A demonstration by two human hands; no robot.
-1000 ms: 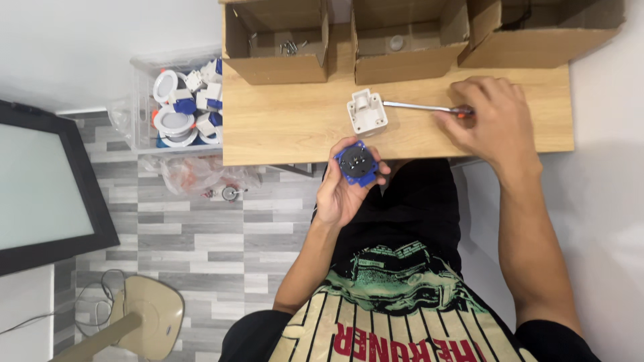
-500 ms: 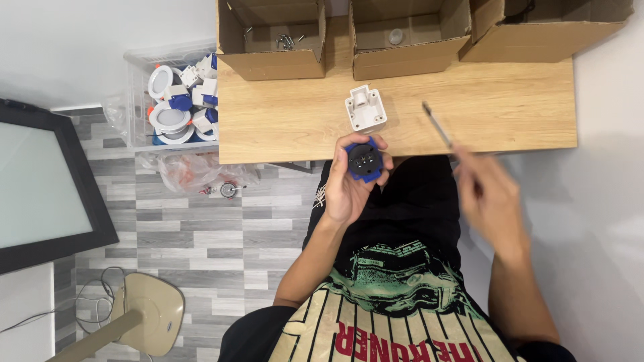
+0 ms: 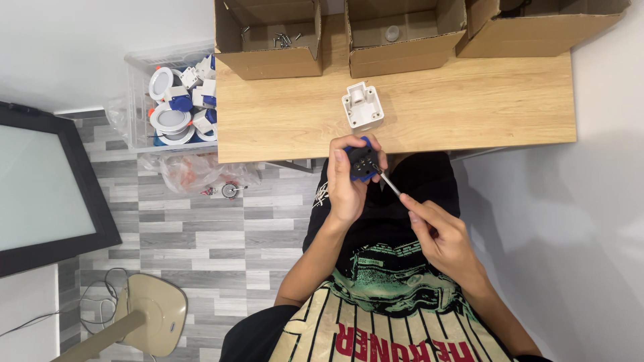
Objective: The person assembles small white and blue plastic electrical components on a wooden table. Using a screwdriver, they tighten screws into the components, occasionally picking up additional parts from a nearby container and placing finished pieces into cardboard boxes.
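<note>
The left hand [image 3: 349, 188] holds a small blue and black part [image 3: 362, 163] just off the counter's near edge, above the lap, fingers closed around it. The right hand [image 3: 443, 238] pinches a screwdriver [image 3: 390, 184], its tip meeting the part's dark face. A good turn here likely needs the shaft kept in line with the screw and the part held steady.

A white plastic housing [image 3: 363, 105] lies mid-counter [image 3: 469, 114]. Three open brown cardboard boxes [image 3: 275, 40] line the far edge; the left one holds loose screws [image 3: 285, 40]. A clear bin [image 3: 178, 100] of white and blue parts stands off the counter's left end.
</note>
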